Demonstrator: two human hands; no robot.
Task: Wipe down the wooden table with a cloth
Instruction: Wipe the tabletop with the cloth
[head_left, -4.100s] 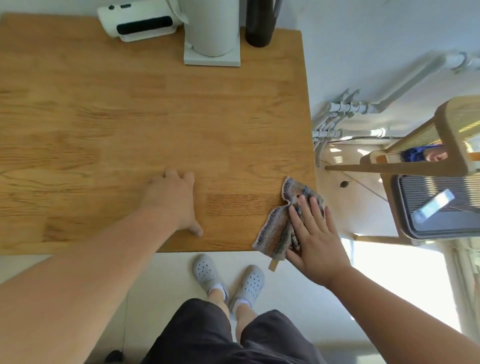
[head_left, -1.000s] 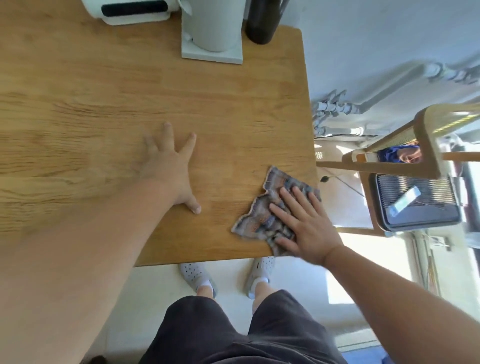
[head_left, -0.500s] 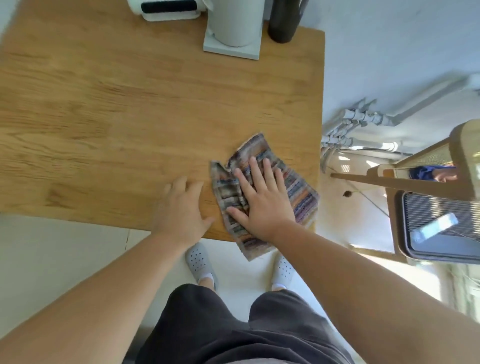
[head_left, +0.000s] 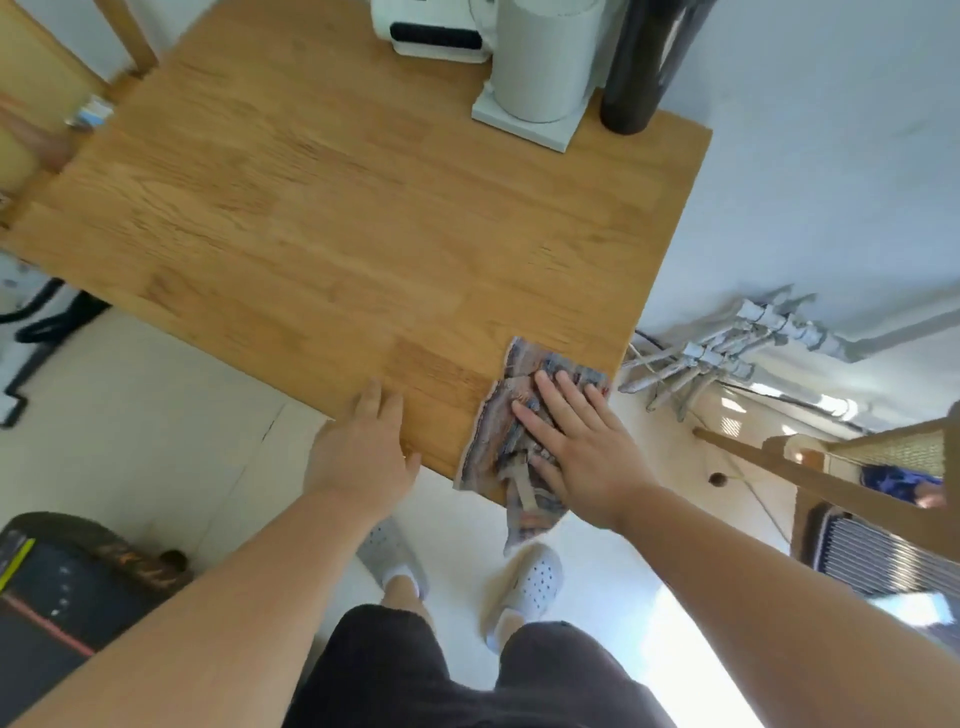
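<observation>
- The right hand, grip apart and flat, presses a crumpled striped multicoloured cloth onto the light wooden worktop, at its near corner.
- The left hand, grip apart, rests on the worktop's edge.

Striped multicolour cloth, honey-brown wood table, blk bottle.

The right hand has slid the cloth to the corner of the table, away from the left hand.
</observation>
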